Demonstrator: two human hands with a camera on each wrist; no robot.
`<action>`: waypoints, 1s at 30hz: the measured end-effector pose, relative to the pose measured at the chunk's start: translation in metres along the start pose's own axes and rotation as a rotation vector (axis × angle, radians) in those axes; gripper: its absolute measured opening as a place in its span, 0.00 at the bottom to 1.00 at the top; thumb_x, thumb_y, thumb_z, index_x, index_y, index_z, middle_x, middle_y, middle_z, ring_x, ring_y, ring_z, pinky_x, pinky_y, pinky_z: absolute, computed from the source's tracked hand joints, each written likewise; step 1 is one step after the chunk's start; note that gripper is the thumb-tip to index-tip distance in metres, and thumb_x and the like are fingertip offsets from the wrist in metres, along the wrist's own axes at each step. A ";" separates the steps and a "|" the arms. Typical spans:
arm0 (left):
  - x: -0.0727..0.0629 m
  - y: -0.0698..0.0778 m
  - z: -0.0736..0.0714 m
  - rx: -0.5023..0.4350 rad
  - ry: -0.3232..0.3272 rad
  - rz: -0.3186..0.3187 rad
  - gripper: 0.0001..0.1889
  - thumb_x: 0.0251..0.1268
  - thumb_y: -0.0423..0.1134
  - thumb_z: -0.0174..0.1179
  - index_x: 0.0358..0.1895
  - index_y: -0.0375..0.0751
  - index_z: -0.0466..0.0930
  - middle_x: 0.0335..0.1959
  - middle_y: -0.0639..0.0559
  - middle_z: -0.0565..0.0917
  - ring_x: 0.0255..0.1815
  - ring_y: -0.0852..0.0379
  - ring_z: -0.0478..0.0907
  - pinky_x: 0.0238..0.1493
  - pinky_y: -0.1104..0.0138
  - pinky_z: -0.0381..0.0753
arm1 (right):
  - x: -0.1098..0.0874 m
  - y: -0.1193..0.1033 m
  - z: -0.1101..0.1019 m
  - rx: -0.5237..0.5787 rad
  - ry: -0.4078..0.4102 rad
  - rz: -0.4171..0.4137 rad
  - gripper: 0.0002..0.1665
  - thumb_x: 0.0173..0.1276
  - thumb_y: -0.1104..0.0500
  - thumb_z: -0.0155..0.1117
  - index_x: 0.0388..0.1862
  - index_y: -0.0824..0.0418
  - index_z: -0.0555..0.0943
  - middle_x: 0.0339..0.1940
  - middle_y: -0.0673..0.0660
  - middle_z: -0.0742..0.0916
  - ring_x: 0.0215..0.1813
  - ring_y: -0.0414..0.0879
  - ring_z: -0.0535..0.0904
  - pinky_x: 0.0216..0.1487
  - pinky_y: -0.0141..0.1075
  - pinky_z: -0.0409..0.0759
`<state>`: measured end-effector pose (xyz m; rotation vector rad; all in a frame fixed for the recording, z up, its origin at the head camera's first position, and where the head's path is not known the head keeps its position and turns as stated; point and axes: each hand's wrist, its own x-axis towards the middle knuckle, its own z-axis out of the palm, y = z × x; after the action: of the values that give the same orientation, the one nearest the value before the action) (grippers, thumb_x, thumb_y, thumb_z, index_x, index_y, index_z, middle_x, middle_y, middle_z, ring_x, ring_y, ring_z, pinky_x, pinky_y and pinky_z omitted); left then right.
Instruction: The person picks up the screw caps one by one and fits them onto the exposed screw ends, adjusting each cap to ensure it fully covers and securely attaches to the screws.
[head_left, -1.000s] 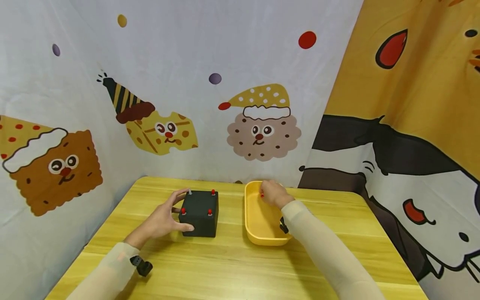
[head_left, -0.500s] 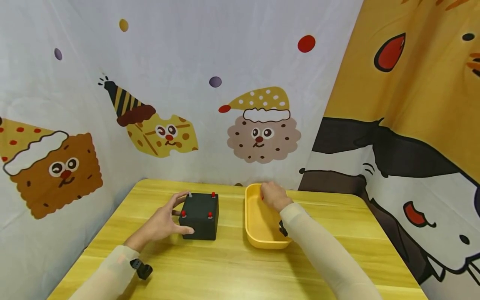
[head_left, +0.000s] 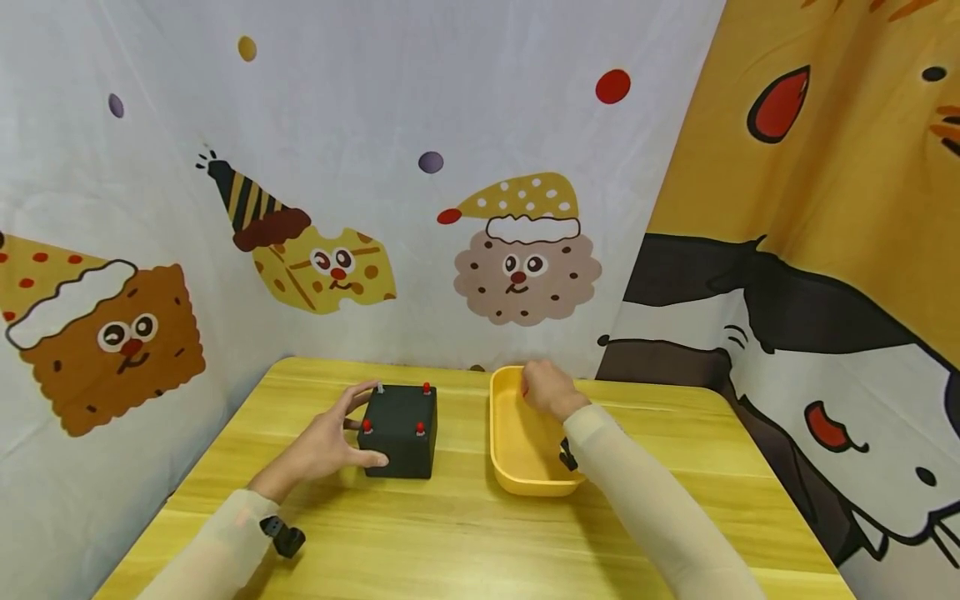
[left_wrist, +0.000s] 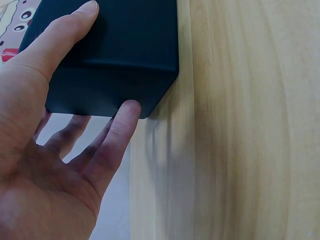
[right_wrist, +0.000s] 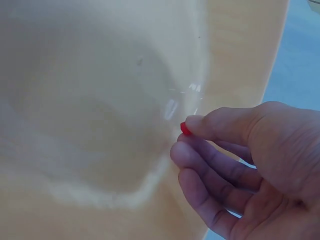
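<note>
A black box (head_left: 399, 454) stands on the table, with red-capped silver posts (head_left: 420, 428) at three top corners. The post (head_left: 380, 388) at its far left corner is bare silver. My left hand (head_left: 321, 442) holds the box from the left, thumb on the near face and fingers around the far side. In the left wrist view, thumb and fingertips touch its dark faces. My right hand (head_left: 549, 390) is inside the far end of a yellow tray (head_left: 525, 454). Between thumb and index finger it pinches a small red cap (right_wrist: 184, 129), seen best in the right wrist view.
The wooden table (head_left: 450, 542) extends around the box and tray. A cloth backdrop (head_left: 420, 100) with cartoon prints hangs directly behind the table and along its sides. The tray's raised rim surrounds the right hand.
Both hands keep nearly the same places, the left at the box and the right in the tray. The head view has tilted slightly.
</note>
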<state>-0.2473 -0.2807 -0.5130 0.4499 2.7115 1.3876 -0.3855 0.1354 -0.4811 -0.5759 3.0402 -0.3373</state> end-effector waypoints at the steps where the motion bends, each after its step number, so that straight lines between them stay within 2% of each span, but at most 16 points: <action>1: 0.000 0.000 0.000 0.003 0.001 0.003 0.66 0.61 0.51 0.92 0.96 0.60 0.52 0.94 0.26 0.63 0.74 0.22 0.86 0.65 0.39 0.96 | -0.001 0.000 -0.001 0.009 0.011 -0.007 0.14 0.70 0.76 0.71 0.27 0.62 0.90 0.29 0.56 0.90 0.32 0.47 0.79 0.34 0.39 0.83; 4: 0.001 0.000 0.000 0.002 0.005 0.005 0.66 0.61 0.51 0.92 0.96 0.59 0.52 0.94 0.27 0.64 0.74 0.23 0.86 0.66 0.39 0.95 | -0.004 -0.002 -0.003 0.022 0.045 -0.036 0.08 0.71 0.73 0.76 0.40 0.63 0.96 0.42 0.58 0.97 0.42 0.50 0.91 0.49 0.45 0.95; 7: 0.000 -0.001 0.001 -0.011 -0.005 0.007 0.67 0.62 0.50 0.92 0.96 0.58 0.52 0.94 0.27 0.63 0.74 0.23 0.86 0.65 0.39 0.95 | -0.006 -0.004 -0.004 0.043 0.060 -0.068 0.08 0.72 0.70 0.80 0.47 0.63 0.97 0.49 0.60 0.98 0.49 0.54 0.94 0.58 0.49 0.96; 14: -0.001 -0.002 0.002 -0.024 -0.008 0.026 0.65 0.65 0.48 0.91 0.97 0.59 0.51 0.94 0.26 0.61 0.75 0.21 0.84 0.65 0.39 0.95 | -0.011 -0.013 -0.010 0.088 0.115 -0.132 0.06 0.73 0.68 0.81 0.46 0.63 0.97 0.45 0.58 0.98 0.43 0.50 0.93 0.52 0.47 0.96; 19: -0.003 -0.002 0.001 -0.011 -0.013 0.029 0.65 0.66 0.48 0.90 0.97 0.57 0.51 0.95 0.25 0.60 0.75 0.20 0.84 0.65 0.39 0.95 | -0.012 -0.024 -0.016 0.124 0.153 -0.170 0.04 0.74 0.67 0.80 0.44 0.61 0.97 0.43 0.57 0.98 0.42 0.49 0.94 0.49 0.46 0.96; 25: -0.004 -0.002 0.002 -0.014 -0.009 0.041 0.65 0.66 0.48 0.89 0.97 0.59 0.51 0.95 0.26 0.60 0.75 0.22 0.84 0.67 0.38 0.94 | -0.018 -0.042 -0.028 0.185 0.164 -0.190 0.03 0.78 0.65 0.80 0.46 0.60 0.97 0.43 0.57 0.99 0.43 0.49 0.96 0.49 0.45 0.97; 30: -0.003 -0.002 0.002 0.008 -0.009 0.046 0.66 0.68 0.50 0.88 0.99 0.57 0.48 0.96 0.27 0.59 0.76 0.22 0.84 0.67 0.41 0.95 | -0.022 -0.062 -0.039 0.203 0.194 -0.246 0.03 0.80 0.64 0.79 0.46 0.59 0.97 0.44 0.56 0.99 0.45 0.50 0.96 0.52 0.47 0.97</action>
<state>-0.2446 -0.2811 -0.5164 0.5211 2.7171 1.3824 -0.3452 0.0955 -0.4296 -0.9543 3.0608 -0.7408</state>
